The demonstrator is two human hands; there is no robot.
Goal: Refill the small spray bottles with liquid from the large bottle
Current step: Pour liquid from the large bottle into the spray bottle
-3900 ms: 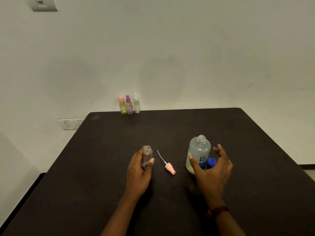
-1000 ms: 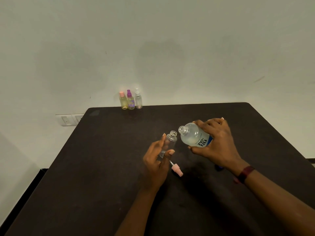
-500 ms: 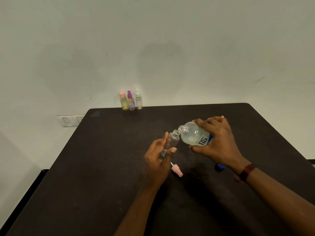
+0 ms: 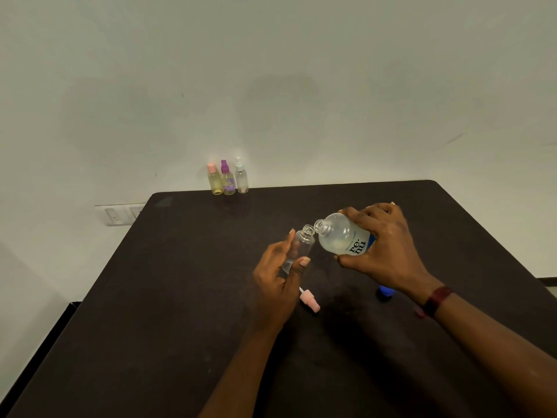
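Observation:
My left hand [image 4: 275, 280] holds a small clear spray bottle [image 4: 300, 247] with its neck open, lifted off the black table [image 4: 150, 297] and leaning right. My right hand [image 4: 384, 251] grips the large clear bottle [image 4: 340, 235], tipped on its side. The large bottle's open mouth touches the small bottle's mouth. A little liquid lies in the large bottle. The pink spray pump [image 4: 310, 301] lies on the table beside my left hand. The blue cap [image 4: 384, 292] lies under my right wrist, partly hidden.
Three small spray bottles stand at the table's far edge against the wall: one with a pink top [image 4: 214, 180], one with a purple top [image 4: 227, 178], one with a clear top [image 4: 241, 175]. A wall socket plate [image 4: 119, 214] sits left of the table.
Both bottles were lifted from the table. The large bottle tipped over to the left, and the two mouths closed the gap until they met.

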